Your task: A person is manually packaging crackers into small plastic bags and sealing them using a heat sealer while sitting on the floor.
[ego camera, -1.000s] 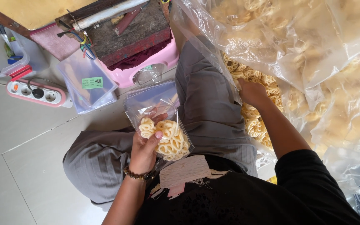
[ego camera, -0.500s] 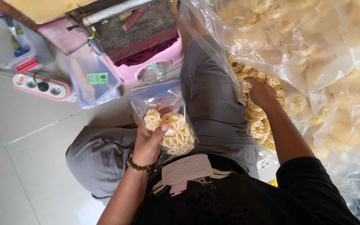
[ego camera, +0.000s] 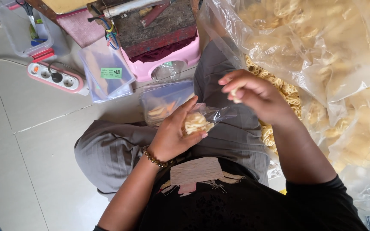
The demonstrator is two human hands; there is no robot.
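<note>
Plainly, left to right:
Floor, far left: a pink-and-white power strip [ego camera: 56, 77] lies on the tiled floor [ego camera: 31, 141], just beside a stack of flat clear bags [ego camera: 107, 76].
Pink stool: a pink plastic stool [ego camera: 168, 57] stands at the far middle, carrying a worn wood-and-metal device [ego camera: 150, 23].
Left hand: the left hand [ego camera: 174, 134] hangs over the lap, its fingers [ego camera: 198, 134] clenched around a small clear bag [ego camera: 202, 117] partly filled with pale ring crackers.
Bag mouth: it points right, toward the other hand; keeping it spread wide and tilted up looks wise, so that nothing spills onto the lap.
Right hand: the right hand [ego camera: 255, 96] hovers near the bag mouth, fingertips pinching a few crackers [ego camera: 235, 95].
Grip advice: a light pinch seems best, since such crackers likely crumble.
Supply, right: a large clear sack of crackers [ego camera: 322, 64] lies open beside the right leg.
</note>
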